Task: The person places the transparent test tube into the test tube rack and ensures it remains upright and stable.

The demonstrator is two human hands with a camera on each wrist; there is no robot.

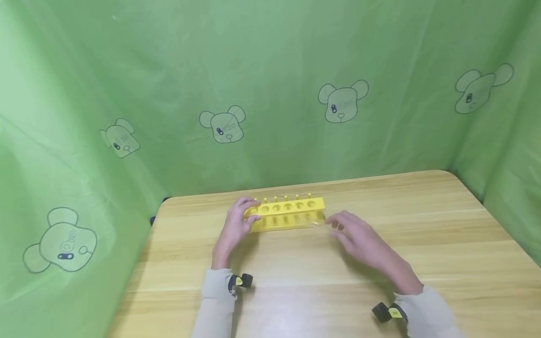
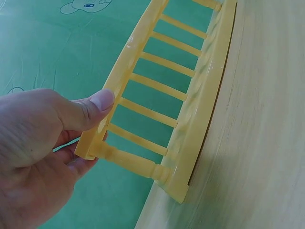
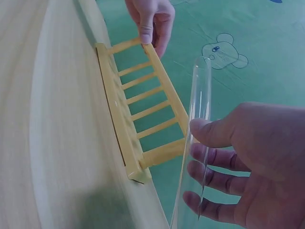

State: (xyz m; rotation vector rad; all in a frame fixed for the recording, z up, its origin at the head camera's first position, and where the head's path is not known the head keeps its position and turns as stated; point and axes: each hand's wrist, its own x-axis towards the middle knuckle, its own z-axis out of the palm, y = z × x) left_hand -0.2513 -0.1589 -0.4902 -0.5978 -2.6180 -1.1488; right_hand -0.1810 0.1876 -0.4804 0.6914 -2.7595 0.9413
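A yellow test tube rack [image 1: 284,211] stands on the table, its upper plate pierced by a row of holes and short pegs rising along the back. My left hand [image 1: 236,223] grips the left end of that upper plate; in the left wrist view the thumb [image 2: 102,100] presses on top with fingers beneath. Off the rack's right end, my right hand [image 1: 359,237] holds a clear glass test tube [image 3: 201,90] between thumb and fingers. The tube's rounded end points up in the right wrist view. In the head view the tube is faint and lies slanted near the rack's front.
The wooden table [image 1: 296,291] runs under both arms. Behind and at the sides hangs a green curtain [image 1: 270,56] printed with bear heads. A dark wrist camera [image 1: 246,280] sits on the left wrist, and another camera [image 1: 381,312] on the right.
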